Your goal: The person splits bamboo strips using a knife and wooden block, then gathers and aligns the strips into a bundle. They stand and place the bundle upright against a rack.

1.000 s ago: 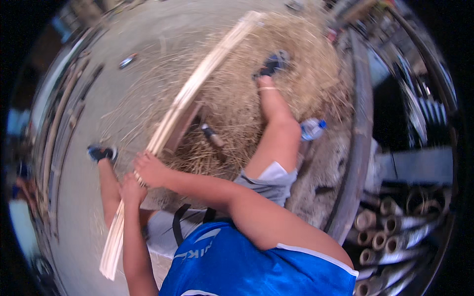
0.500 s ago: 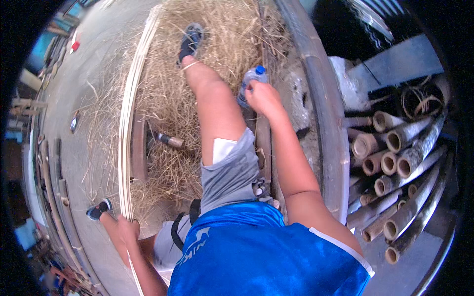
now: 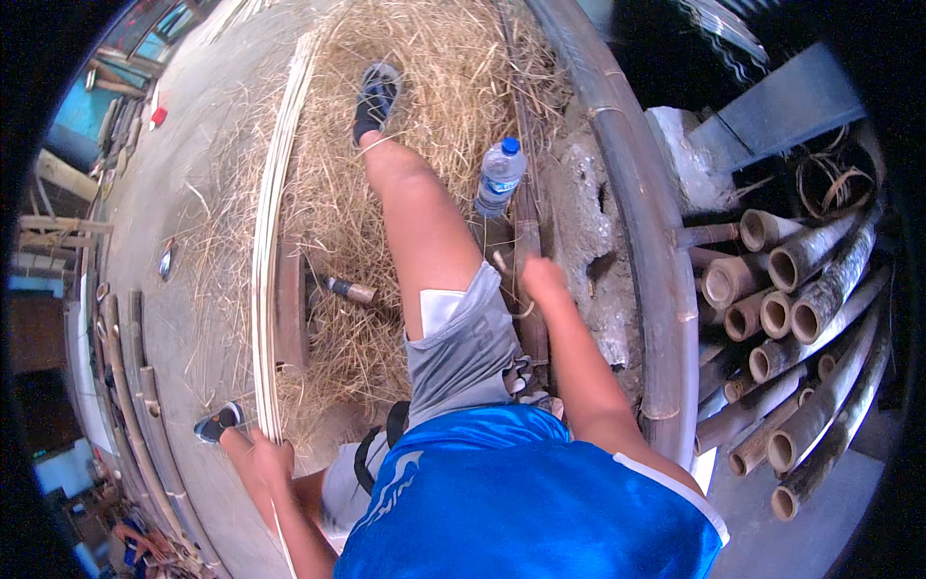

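Observation:
My left hand (image 3: pixel 274 457) is closed round the near end of a bundle of long, pale, thin bamboo strips (image 3: pixel 266 261), which stretches away over the straw. One thin strip trails from that hand along my forearm. My right hand (image 3: pixel 543 278) is at the right of my outstretched leg, fingers curled in. Just left of it shows a pale curved strip (image 3: pixel 525 311); whether the fingers hold it is unclear. Beyond the right hand, a clear plastic bottle (image 3: pixel 499 179) with a blue cap stands apart from it.
Dry straw (image 3: pixel 434 87) covers the ground around my leg. A short dark-and-tan cylinder (image 3: pixel 351 289) lies in it beside a brown beam (image 3: pixel 290 307). A thick bamboo pole (image 3: pixel 632 174) runs along the right. Several cut bamboo tubes (image 3: pixel 791 318) are stacked further right.
My right hand has let go of the bottle and come back toward me, beside the curved strip. My left hand keeps the bundle. The whole view has shifted slightly.

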